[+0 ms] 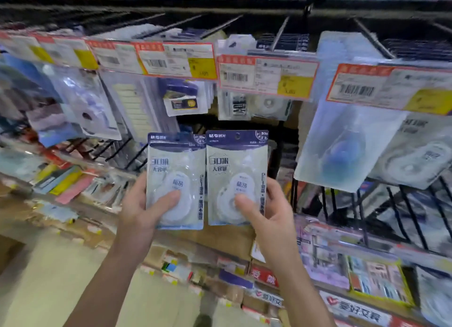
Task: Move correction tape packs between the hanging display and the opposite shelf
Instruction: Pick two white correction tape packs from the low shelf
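I hold two matching correction tape packs upright side by side in front of the hanging display. My left hand (144, 209) grips the left pack (176, 160), thumb pressed on its clear blister. My right hand (266, 214) grips the right pack (236, 160) the same way, thumb on the white tape wheel. Each pack has a dark blue header and a pale card. More correction tape packs (347, 145) hang on black hooks (280, 34) above and to the right, behind red-and-yellow price tags (266, 75).
Other blister packs (85, 106) hang at the left. Bare black wire pegs (401, 211) jut out at the lower right. Lower shelves (325, 260) carry stationery and boxes. Pale floor (49, 277) shows at the bottom left.
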A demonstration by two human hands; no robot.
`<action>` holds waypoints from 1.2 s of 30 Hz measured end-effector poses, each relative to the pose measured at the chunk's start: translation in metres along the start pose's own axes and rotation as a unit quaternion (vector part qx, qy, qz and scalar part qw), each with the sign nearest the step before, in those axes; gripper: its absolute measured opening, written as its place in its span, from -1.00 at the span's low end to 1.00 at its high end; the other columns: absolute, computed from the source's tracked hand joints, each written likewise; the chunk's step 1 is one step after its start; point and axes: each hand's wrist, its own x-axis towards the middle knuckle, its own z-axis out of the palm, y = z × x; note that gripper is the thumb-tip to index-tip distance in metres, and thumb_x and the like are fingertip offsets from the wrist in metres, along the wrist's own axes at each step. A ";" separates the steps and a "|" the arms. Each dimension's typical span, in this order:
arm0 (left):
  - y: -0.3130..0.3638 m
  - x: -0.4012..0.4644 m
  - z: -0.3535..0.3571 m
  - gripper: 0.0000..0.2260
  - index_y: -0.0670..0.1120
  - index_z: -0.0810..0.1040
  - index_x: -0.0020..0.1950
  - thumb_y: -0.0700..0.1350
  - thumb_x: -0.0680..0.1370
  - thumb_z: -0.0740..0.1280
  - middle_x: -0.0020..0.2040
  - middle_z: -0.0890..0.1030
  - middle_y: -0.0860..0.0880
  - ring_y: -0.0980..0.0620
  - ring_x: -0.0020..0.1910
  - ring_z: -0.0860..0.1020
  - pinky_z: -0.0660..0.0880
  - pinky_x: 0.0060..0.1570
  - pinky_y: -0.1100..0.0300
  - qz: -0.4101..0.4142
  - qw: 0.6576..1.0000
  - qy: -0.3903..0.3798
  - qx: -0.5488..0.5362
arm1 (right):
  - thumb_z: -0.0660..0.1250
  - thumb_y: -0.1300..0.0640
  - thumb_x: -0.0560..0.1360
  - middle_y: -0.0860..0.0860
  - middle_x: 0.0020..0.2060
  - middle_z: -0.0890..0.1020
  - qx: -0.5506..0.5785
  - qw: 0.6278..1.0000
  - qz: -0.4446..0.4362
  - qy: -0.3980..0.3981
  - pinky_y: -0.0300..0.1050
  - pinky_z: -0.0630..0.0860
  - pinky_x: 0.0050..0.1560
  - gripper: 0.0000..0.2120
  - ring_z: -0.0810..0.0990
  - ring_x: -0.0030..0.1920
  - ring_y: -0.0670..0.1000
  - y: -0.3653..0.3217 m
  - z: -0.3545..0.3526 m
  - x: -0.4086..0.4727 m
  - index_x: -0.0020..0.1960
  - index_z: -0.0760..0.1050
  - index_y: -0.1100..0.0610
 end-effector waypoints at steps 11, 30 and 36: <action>0.009 0.064 -0.012 -0.57 0.00 0.59 0.23 0.01 0.38 0.48 0.10 0.70 -0.13 -0.19 0.05 0.69 0.65 -0.08 -0.06 0.009 0.984 -0.173 0.035 | 0.48 0.07 0.43 0.03 -0.02 0.72 0.013 0.975 -0.125 0.182 -0.20 0.62 -0.14 -0.72 0.72 -0.04 0.01 -0.018 0.033 0.021 0.12 0.55 -0.04; 0.018 0.100 0.002 -0.46 0.10 0.64 0.16 0.23 0.24 0.62 0.11 0.70 -0.11 -0.16 0.04 0.69 0.66 -0.09 0.04 -0.013 0.966 -0.259 0.007 | 0.41 0.13 0.49 0.00 0.02 0.71 0.003 0.953 -0.210 0.218 -0.15 0.58 0.05 -0.74 0.69 0.05 0.04 -0.041 0.042 0.032 0.18 0.53 0.02; 0.023 0.097 0.006 -0.38 0.06 0.61 0.19 0.27 0.22 0.62 0.11 0.70 -0.11 -0.15 0.06 0.68 0.64 -0.07 0.07 -0.015 0.969 -0.248 0.001 | 0.41 0.11 0.49 0.06 0.04 0.71 0.014 0.956 -0.196 0.218 -0.09 0.61 0.04 -0.68 0.71 0.04 0.07 -0.046 0.043 0.036 0.23 0.51 0.08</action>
